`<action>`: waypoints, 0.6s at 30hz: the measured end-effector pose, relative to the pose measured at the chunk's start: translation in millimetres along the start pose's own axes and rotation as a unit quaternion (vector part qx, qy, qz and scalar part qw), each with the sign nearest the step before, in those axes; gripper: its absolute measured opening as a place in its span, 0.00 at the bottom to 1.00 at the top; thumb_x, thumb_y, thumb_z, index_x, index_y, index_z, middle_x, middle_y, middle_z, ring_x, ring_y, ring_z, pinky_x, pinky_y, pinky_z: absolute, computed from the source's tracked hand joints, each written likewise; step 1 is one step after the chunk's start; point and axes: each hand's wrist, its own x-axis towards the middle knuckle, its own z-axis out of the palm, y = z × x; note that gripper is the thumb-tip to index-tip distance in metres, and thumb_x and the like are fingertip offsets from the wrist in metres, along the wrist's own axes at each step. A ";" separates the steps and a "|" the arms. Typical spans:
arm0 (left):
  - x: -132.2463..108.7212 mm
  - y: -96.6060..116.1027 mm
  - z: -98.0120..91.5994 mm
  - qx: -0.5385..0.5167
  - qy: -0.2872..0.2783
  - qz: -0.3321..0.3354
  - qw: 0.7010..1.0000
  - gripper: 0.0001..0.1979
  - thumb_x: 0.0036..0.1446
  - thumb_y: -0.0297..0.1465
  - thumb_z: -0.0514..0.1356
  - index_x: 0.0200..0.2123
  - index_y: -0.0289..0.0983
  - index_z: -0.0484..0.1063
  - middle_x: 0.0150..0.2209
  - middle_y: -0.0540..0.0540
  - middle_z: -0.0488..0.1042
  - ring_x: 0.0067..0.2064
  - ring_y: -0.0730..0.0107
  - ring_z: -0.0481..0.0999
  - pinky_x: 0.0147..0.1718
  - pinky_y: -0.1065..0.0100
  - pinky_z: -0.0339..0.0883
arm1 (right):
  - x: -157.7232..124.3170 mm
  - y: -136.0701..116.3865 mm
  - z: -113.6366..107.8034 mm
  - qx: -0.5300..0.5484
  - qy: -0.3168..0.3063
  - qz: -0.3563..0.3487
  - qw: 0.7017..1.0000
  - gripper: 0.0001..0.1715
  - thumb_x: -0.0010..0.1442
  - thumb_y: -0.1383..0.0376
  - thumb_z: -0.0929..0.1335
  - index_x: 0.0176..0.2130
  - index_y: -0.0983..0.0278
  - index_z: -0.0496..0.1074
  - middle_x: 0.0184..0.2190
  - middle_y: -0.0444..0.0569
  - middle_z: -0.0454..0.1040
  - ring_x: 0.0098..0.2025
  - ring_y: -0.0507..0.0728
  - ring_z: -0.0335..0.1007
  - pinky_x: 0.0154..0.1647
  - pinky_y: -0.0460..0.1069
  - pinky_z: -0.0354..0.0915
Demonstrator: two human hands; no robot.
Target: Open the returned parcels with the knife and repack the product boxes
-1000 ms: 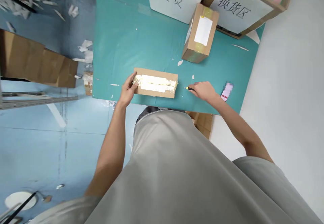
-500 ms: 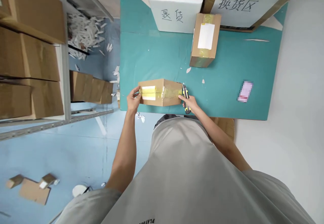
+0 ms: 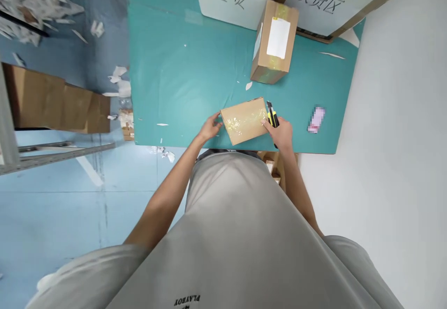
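Box [image 3: 244,120], one, taped, between the hands near the front edge of the table [image 3: 167,90]; left hand [image 3: 210,128] at its left end, grip uncertain; right hand [image 3: 282,132] closed round a cutter [image 3: 274,119], thumb at its right end; best handled steadied flat, blade [image 3: 269,105] clear of the left hand.

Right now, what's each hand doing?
Left hand: open, at the left end of the box.
Right hand: closed, holding a knife and touching the box.

Counted one tabletop [image 3: 174,76], one left hand [image 3: 210,128], one right hand [image 3: 283,134], one cutter [image 3: 274,119]. Small carton [image 3: 243,120], labelled carton [image 3: 275,43] and large signed box [image 3: 324,4] made three cardboard boxes. White bins [image 3: 233,2]: one. Blurred pink objects [image 3: 316,119]: one.
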 end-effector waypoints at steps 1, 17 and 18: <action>-2.1 7.4 -7.6 0.016 0.017 0.005 1.000 0.29 0.61 0.44 0.69 0.61 0.36 0.82 0.62 0.33 0.83 0.60 0.45 0.84 0.67 0.41 0.75 | -3.1 -1.3 2.7 -0.017 0.015 -0.009 1.000 0.26 0.69 0.42 0.74 0.36 0.61 0.77 0.37 0.53 0.81 0.40 0.63 0.78 0.47 0.56 0.74; -3.9 111.2 -27.3 0.068 -0.008 0.070 0.995 0.16 0.63 0.41 0.72 0.48 0.38 0.85 0.46 0.42 0.87 0.50 0.55 0.85 0.56 0.53 0.82 | -99.0 -76.4 32.8 -0.094 -0.094 -0.130 0.983 0.33 0.84 0.54 0.58 0.78 0.59 0.70 0.68 0.56 0.83 0.63 0.68 0.83 0.61 0.58 0.78; -3.1 110.8 -28.2 0.070 -0.010 0.073 0.995 0.15 0.63 0.41 0.72 0.48 0.38 0.85 0.46 0.42 0.87 0.50 0.55 0.86 0.56 0.53 0.82 | -97.9 -77.8 36.1 -0.105 -0.094 -0.126 0.982 0.33 0.84 0.54 0.58 0.78 0.59 0.70 0.67 0.57 0.83 0.62 0.68 0.84 0.60 0.59 0.78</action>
